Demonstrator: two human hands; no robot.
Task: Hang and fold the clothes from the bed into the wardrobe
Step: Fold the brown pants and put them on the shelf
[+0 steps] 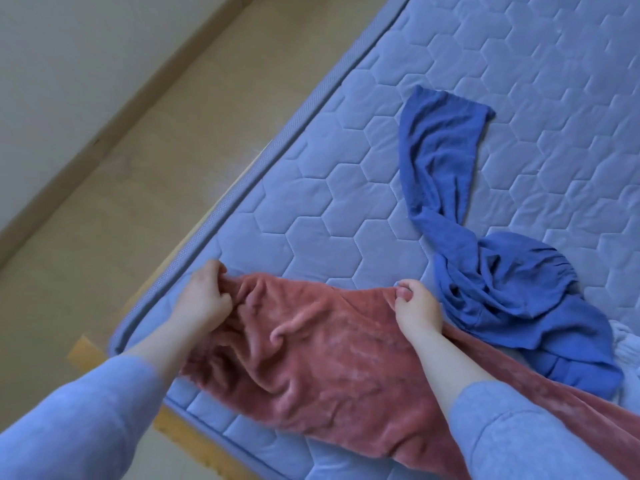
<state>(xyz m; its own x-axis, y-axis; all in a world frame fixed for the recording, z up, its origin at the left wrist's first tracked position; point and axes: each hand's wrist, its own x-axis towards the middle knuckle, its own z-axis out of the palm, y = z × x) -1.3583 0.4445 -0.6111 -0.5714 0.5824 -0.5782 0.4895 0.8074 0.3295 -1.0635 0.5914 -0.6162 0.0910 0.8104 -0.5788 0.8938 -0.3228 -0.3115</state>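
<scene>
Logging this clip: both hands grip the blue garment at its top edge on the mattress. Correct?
No. The head view shows the left hand and right hand gripping the pink garment, not the blue garment, at its top edge on the mattress.

In front of me, a pale blue mattress (346, 188) with hexagon quilting sits on a light wooden bed frame (180, 434). On it lie a rumpled pink fleece garment (329, 358) near the corner, a twisted blue garment (485, 271) touching it, and some white cloth (623, 337) at the right edge.
</scene>
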